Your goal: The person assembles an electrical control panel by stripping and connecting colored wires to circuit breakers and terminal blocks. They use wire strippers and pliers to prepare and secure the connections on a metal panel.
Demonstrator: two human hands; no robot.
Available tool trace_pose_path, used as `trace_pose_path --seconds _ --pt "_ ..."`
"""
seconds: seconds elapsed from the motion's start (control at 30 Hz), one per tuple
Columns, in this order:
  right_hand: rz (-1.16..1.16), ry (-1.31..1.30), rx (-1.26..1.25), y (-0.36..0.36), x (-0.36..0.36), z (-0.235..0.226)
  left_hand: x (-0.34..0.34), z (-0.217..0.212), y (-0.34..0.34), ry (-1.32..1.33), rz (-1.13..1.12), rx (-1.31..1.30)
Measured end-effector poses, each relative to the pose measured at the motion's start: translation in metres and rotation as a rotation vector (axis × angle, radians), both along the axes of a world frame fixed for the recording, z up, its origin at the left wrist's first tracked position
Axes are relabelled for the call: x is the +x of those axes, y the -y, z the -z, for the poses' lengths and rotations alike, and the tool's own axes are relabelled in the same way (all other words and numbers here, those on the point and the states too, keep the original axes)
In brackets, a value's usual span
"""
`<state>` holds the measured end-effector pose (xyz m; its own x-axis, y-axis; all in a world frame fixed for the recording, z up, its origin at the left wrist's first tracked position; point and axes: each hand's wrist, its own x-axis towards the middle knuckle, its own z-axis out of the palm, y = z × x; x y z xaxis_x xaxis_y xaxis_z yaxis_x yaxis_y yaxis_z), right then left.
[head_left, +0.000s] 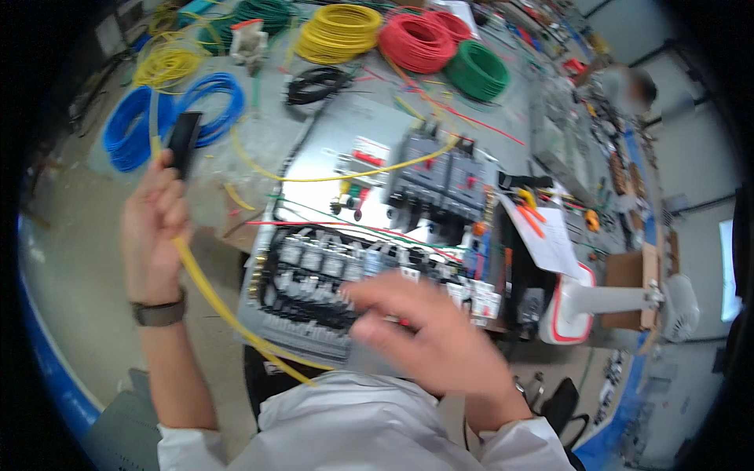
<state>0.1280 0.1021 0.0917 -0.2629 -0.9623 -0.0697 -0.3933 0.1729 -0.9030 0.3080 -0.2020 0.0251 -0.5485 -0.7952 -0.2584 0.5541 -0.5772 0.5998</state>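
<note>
My left hand, a dark band on its wrist, is raised at the left, its fingers closed around a yellow wire. The wire runs up past the fist and down toward my white clothing. A flat black bar-like piece stands up beside the fingers; whether they grip it too is unclear. My right hand is blurred over the near edge of a metal mounting panel. Its thumb and forefinger are apart, with nothing visible between them. Grey circuit breakers and a row of small components sit on the panel.
Wire coils lie along the far side: blue, yellow, red, green and black. Right of the panel are papers, orange-handled tools and a white device. Another person is at far right.
</note>
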Motion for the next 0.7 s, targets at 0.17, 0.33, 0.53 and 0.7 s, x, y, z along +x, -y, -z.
trace_pose_path --seconds 0.17,0.33,0.53,0.7 --pt "0.723 -0.185 0.121 -0.06 -0.11 -0.01 0.023 0.024 0.02 -0.207 0.081 0.017" --pt "0.472 -0.57 0.57 -0.118 -0.122 0.023 0.018 0.02 0.015 -0.094 0.045 0.0" --pt "0.973 -0.201 0.215 -0.111 -0.16 -0.012 0.022 0.022 0.014 -0.036 0.045 -0.065" --pt "0.56 -0.664 0.552 -0.133 -0.3 0.038 0.018 0.011 0.01 -0.057 0.06 -0.01"
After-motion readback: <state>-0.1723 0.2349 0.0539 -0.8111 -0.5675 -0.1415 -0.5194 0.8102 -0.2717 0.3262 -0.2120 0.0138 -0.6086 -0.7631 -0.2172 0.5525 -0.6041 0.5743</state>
